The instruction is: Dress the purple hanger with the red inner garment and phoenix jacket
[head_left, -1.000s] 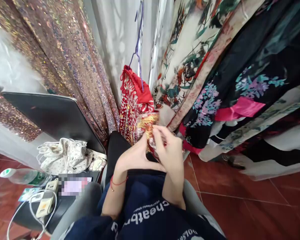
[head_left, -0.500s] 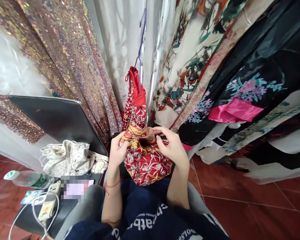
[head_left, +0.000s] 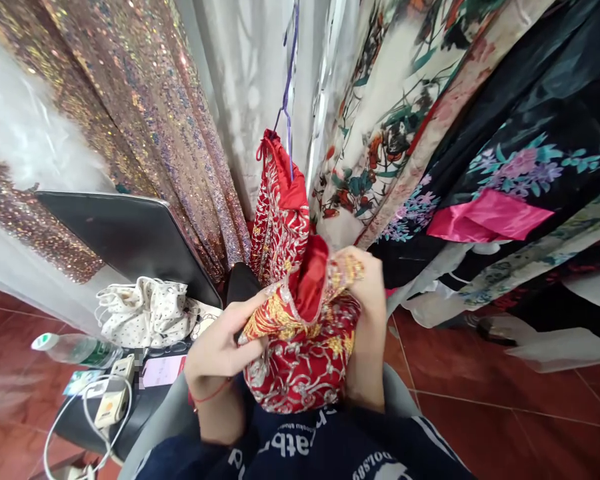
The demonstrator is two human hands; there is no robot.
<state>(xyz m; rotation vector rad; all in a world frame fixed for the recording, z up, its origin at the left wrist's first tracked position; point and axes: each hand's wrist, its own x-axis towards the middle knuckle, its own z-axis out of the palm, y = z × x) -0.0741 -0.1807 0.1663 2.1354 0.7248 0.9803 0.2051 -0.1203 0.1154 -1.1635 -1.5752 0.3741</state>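
Observation:
A red garment (head_left: 300, 373) with silver and gold embroidery lies bunched over my lap. Its upper part hangs by a purple hanger (head_left: 286, 100), with a tied red cord at the top. My left hand (head_left: 225, 340) is closed on the gold-trimmed edge at the left, thumb below and fingers above. On the other side, my right hand (head_left: 369, 277) grips the same trim, its fingers blurred and partly hidden by the cloth. Between my hands the opening gapes and shows plain red lining.
To my left a black chair (head_left: 125, 233) holds a spotted cloth bag (head_left: 147, 310), a phone (head_left: 163, 371), a power strip (head_left: 114, 400) with white cables and a plastic bottle (head_left: 75, 350). Sequined fabric (head_left: 145, 120) hangs behind it. Floral and black clothes (head_left: 510, 153) hang at the right.
Both hands have come closer to my body, pulling the trimmed edge with them. The opening has widened and shows more red lining, and more of the hanging part is stretched out.

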